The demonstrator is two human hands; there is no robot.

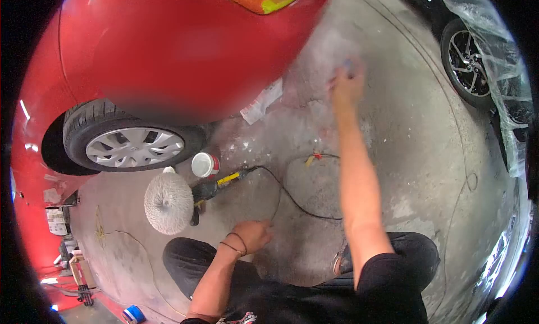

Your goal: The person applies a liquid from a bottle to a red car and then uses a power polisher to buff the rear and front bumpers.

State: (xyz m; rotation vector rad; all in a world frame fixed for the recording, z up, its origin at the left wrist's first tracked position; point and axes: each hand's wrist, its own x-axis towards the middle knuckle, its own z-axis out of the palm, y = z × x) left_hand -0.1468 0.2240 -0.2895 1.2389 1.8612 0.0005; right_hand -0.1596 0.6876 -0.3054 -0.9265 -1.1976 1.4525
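Observation:
My right hand point(349, 88) reaches forward over the floor, right of the red car's bumper point(224, 54). Motion blurs it; its fingers look closed around something small and bluish that I cannot make out. Near my left knee, my left hand point(254, 236) hangs with its fingers curled in, and nothing shows in it. A dark cord runs past its fingertips. Beyond that hand lies a polisher point(208, 190) with a yellow-marked handle and a fluffy white wool pad point(168, 204). A white tub point(205, 164) with a red label stands beside the polisher, close to the car's front wheel point(135, 146).
Crumpled paper point(261, 101) lies by the bumper. The polisher's cord point(295, 200) loops across the concrete, near a small red and yellow fitting point(316, 156). At right stands a dark car with a black wheel point(466, 63) and plastic sheeting point(508, 71). A blue roll point(133, 314) is at lower left.

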